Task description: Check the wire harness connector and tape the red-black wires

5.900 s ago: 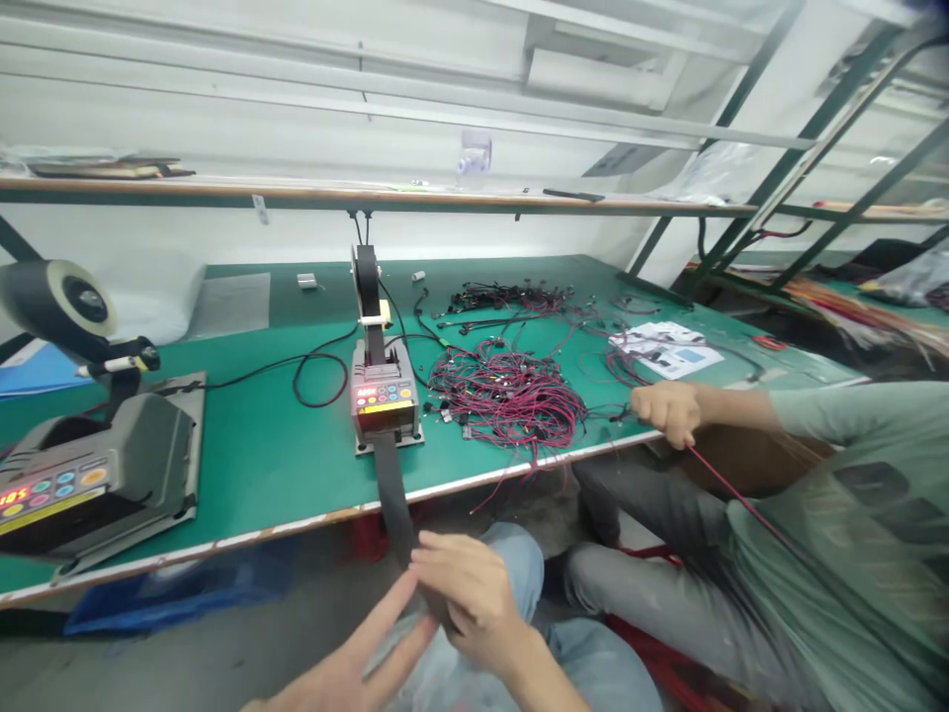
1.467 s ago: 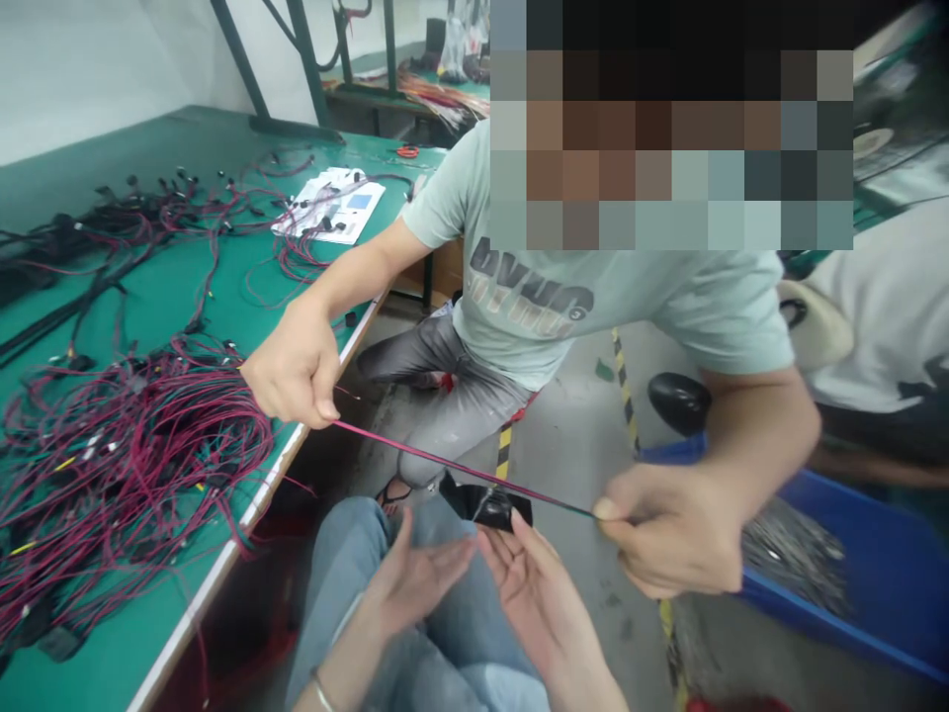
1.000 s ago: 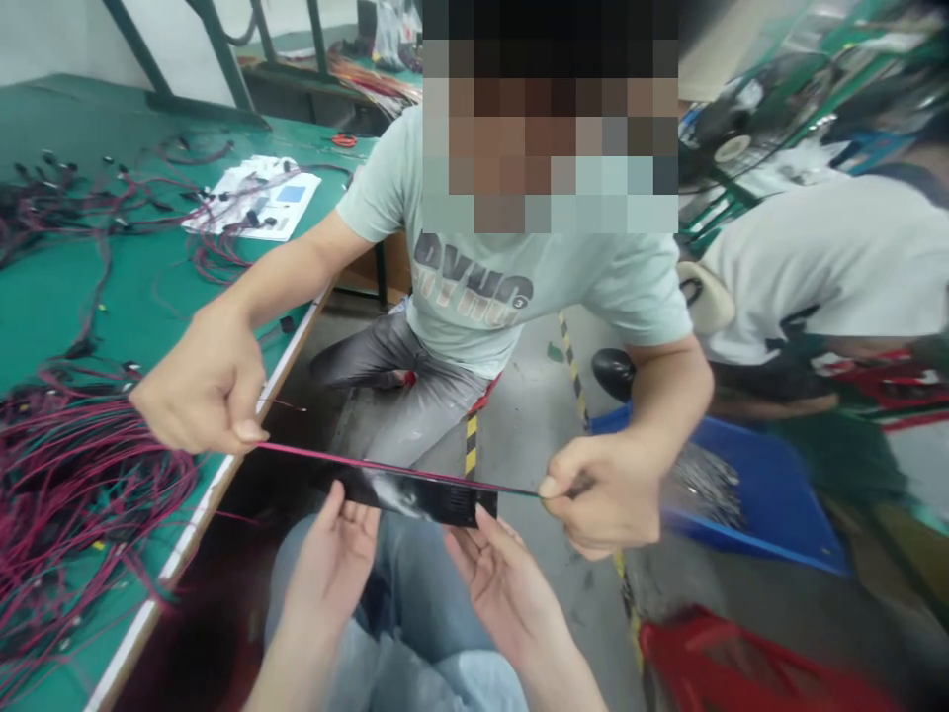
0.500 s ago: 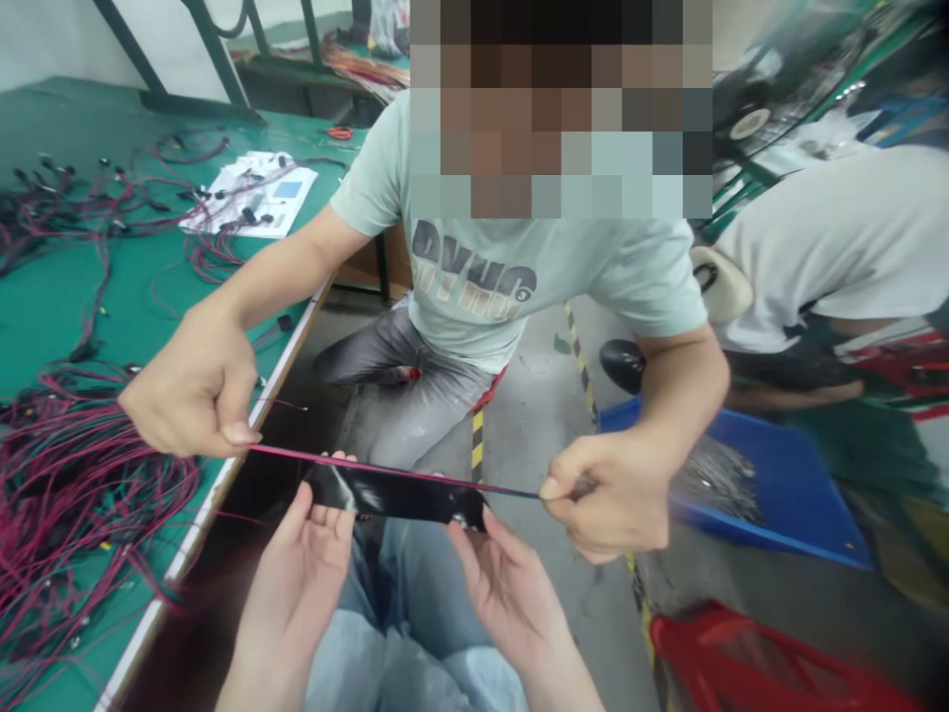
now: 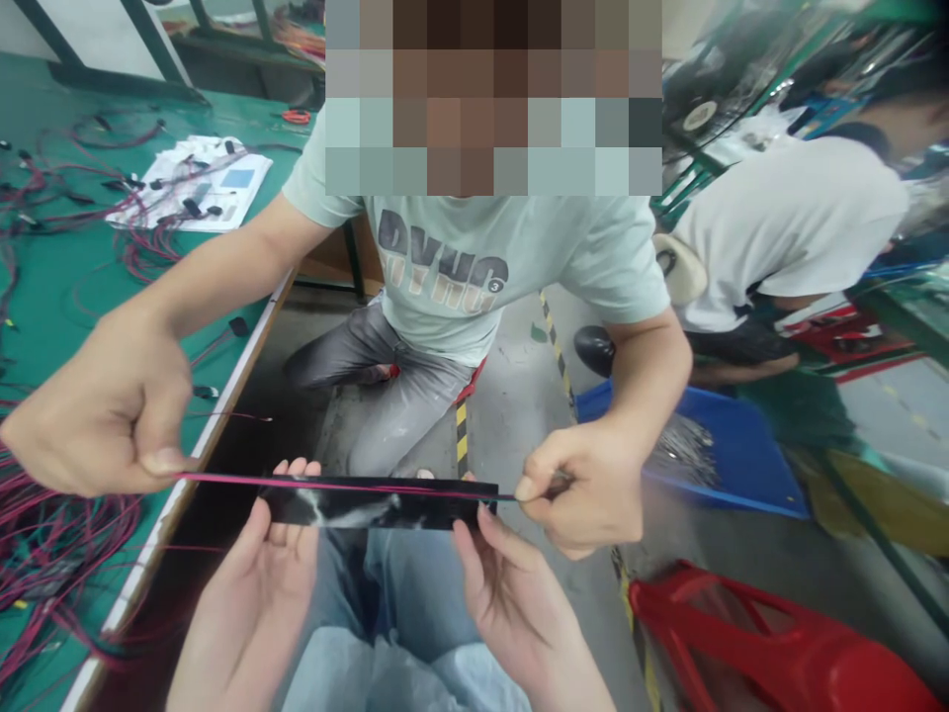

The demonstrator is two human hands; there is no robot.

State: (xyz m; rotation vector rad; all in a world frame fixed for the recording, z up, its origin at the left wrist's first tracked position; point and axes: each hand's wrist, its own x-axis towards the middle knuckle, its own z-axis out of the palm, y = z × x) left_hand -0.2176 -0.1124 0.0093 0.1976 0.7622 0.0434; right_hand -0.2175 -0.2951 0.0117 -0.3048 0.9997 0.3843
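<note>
A flat, shiny black strip stretches between my two hands above my lap. My left hand grips its left end, thumb in front and fingers behind. At the right end, my right hand pinches the strip between thumb and fingers. Thin pink and dark wires run taut along the strip's upper part. The person opposite holds these wires, one hand at the left end and the other at the right.
A green table on the left carries tangled wire bundles, papers and a red-handled tool. On the floor at right are a blue bin and a red stool. Another person bends over behind.
The black strip now lies flatter and straighter, its right end no longer curled. The wires now cross its face instead of passing along its top edge. The view has shifted right.
</note>
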